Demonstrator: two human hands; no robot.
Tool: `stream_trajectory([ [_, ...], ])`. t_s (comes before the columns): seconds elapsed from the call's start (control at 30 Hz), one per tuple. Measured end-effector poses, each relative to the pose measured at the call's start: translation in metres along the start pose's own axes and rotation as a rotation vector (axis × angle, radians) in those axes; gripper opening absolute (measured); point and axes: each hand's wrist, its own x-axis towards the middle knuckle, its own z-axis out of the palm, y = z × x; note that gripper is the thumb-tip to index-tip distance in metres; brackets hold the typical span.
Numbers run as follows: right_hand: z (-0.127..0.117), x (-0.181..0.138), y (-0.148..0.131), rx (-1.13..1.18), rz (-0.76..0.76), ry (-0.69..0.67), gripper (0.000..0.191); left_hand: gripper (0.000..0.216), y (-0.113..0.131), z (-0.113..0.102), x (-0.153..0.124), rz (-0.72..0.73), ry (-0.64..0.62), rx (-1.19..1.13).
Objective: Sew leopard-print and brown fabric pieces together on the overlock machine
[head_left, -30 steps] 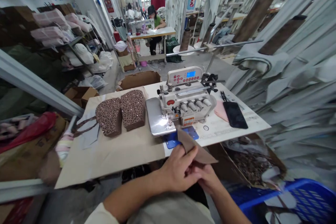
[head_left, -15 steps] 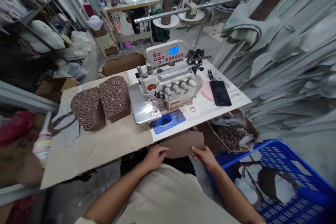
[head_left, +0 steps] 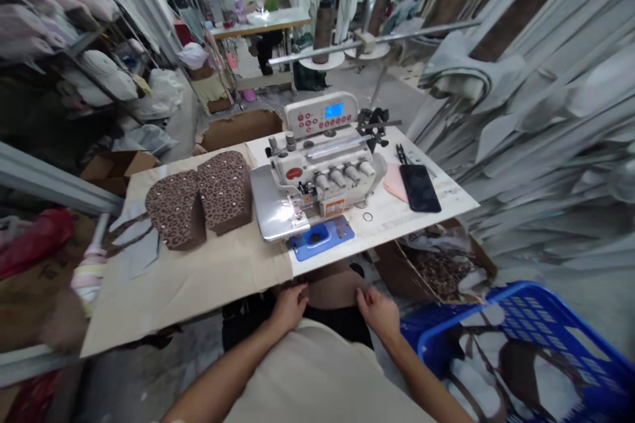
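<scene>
A brown fabric piece (head_left: 333,285) lies stretched across my lap just below the table's front edge. My left hand (head_left: 289,307) pinches its left end and my right hand (head_left: 378,311) pinches its right end, both with fingers closed on the cloth. Straight ahead on the table stands a white overlock sewing machine (head_left: 317,175) with a blue plate (head_left: 322,238) in front of it. Two stacks of leopard-print pieces (head_left: 201,205) sit to its left.
A black phone (head_left: 420,188) lies right of the machine. A cardboard box of scraps (head_left: 439,269) and a blue plastic basket (head_left: 526,344) with cut pieces stand at my right. Grey fabric hangs along the right. Another person sews at a far table (head_left: 258,18).
The brown piece came down from in front of the machine to my lap, and my hands spread apart to its two ends. The view shifted slightly.
</scene>
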Motion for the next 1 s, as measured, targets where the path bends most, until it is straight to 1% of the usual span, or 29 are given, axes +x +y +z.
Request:
stream_trajectory([
  [0.1, 0.016, 0.006, -0.023, -0.257, -0.559, -0.006, 0.034, 0.044, 0.004, -0.008, -0.006, 0.002, 0.022, 0.006],
  [0.13, 0.023, 0.009, -0.029, -0.31, -0.7, -0.013, 0.027, 0.045, 0.007, -0.014, -0.01, 0.006, 0.021, 0.008],
  [0.17, 0.03, 0.012, -0.034, -0.355, -0.805, -0.008, 0.022, 0.044, 0.01, -0.021, -0.015, 0.013, -0.004, 0.005],
  [0.2, 0.036, 0.014, -0.037, -0.396, -0.878, 0.013, 0.023, 0.044, 0.012, -0.031, -0.021, 0.026, -0.055, -0.005],
  [0.27, 0.049, 0.018, -0.037, -0.442, -0.96, 0.079, 0.026, 0.044, 0.018, -0.059, -0.037, 0.065, -0.222, -0.075],
  [0.3, 0.054, 0.019, -0.035, -0.444, -0.986, 0.109, 0.025, 0.044, 0.02, -0.078, -0.045, 0.094, -0.303, -0.126],
  [0.33, 0.057, 0.02, -0.033, -0.437, -0.986, 0.131, 0.024, 0.045, 0.021, -0.1, -0.053, 0.126, -0.35, -0.185],
  [0.37, 0.06, 0.02, -0.031, -0.413, -0.997, 0.15, 0.023, 0.044, 0.022, -0.124, -0.06, 0.151, -0.34, -0.226],
  [0.4, 0.061, 0.019, -0.031, -0.38, -1.009, 0.155, 0.022, 0.035, 0.021, -0.151, -0.066, 0.18, -0.223, -0.222],
  [0.43, 0.061, 0.018, -0.032, -0.338, -1.025, 0.145, 0.021, 0.026, 0.019, -0.178, -0.071, 0.196, -0.027, -0.187],
  [0.47, 0.061, 0.016, -0.034, -0.291, -1.046, 0.118, 0.02, 0.022, 0.015, -0.204, -0.073, 0.183, 0.209, -0.135],
  [0.53, 0.058, 0.011, -0.043, -0.205, -1.087, 0.035, 0.022, 0.023, 0.006, -0.251, -0.071, 0.118, 0.595, 0.083],
  [0.57, 0.056, 0.009, -0.048, -0.173, -1.107, -0.016, 0.025, 0.023, 0.0, -0.27, -0.068, 0.057, 0.711, 0.232],
  [0.6, 0.053, 0.008, -0.053, -0.15, -1.126, -0.066, 0.029, 0.02, -0.005, -0.284, -0.065, -0.029, 0.748, 0.36],
  [0.63, 0.05, 0.007, -0.058, -0.133, -1.145, -0.118, 0.033, 0.018, -0.009, -0.296, -0.06, -0.099, 0.748, 0.469],
  [0.7, 0.043, 0.007, -0.069, -0.123, -1.161, -0.234, 0.039, 0.014, -0.015, -0.311, -0.053, -0.173, 0.677, 0.589],
  [0.77, 0.036, 0.009, -0.083, -0.125, -1.155, -0.319, 0.041, 0.016, -0.017, -0.319, -0.046, -0.171, 0.652, 0.607],
  [0.8, 0.033, 0.011, -0.092, -0.117, -1.161, -0.332, 0.042, 0.019, -0.016, -0.322, -0.042, -0.17, 0.672, 0.604],
  [0.87, 0.031, 0.011, -0.112, -0.07, -1.204, -0.306, 0.046, 0.024, -0.013, -0.322, -0.039, -0.17, 0.744, 0.564],
  [0.9, 0.033, 0.009, -0.124, -0.033, -1.229, -0.279, 0.047, 0.025, -0.01, -0.319, -0.039, -0.141, 0.763, 0.515],
  [0.93, 0.038, 0.007, -0.137, 0.005, -1.246, -0.248, 0.048, 0.026, -0.007, -0.313, -0.041, -0.07, 0.751, 0.444],
  [0.97, 0.044, 0.002, -0.149, 0.038, -1.25, -0.213, 0.048, 0.027, -0.003, -0.305, -0.046, 0.046, 0.699, 0.358],
  [1.0, 0.053, -0.004, -0.162, 0.063, -1.25, -0.177, 0.048, 0.028, 0.001, -0.295, -0.054, 0.195, 0.601, 0.264],
])
